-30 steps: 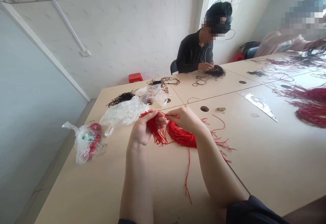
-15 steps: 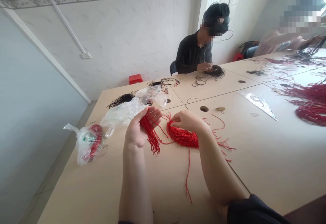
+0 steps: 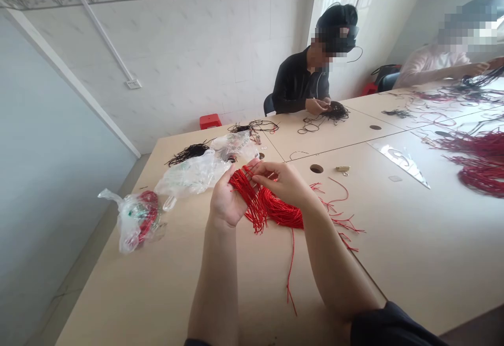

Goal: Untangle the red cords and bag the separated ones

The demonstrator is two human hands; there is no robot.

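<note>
Across the palm of my left hand (image 3: 228,201) lies a bundle of red cords (image 3: 248,194), its ends hanging down past the palm. My right hand (image 3: 275,180) has come against the left fingers, thumb and forefinger pinched together on strands at the bundle's upper edge. Just behind and below my right hand, a larger bunch of red cords (image 3: 281,212) rests on the table, partly covered by my wrist. One loose red cord (image 3: 291,262) trails from it towards me.
Left of my hands lie plastic bags (image 3: 192,175), one bag with red cord (image 3: 145,217), and black cords (image 3: 189,154). To the right are a gold clip (image 3: 342,169), a clear set square (image 3: 399,162) and dark red cords (image 3: 482,170). Two people work across the table, one in black (image 3: 299,83).
My left hand has shifted right with its red cords. My right hand has moved from the bunch on the table to the cords in my left hand.
</note>
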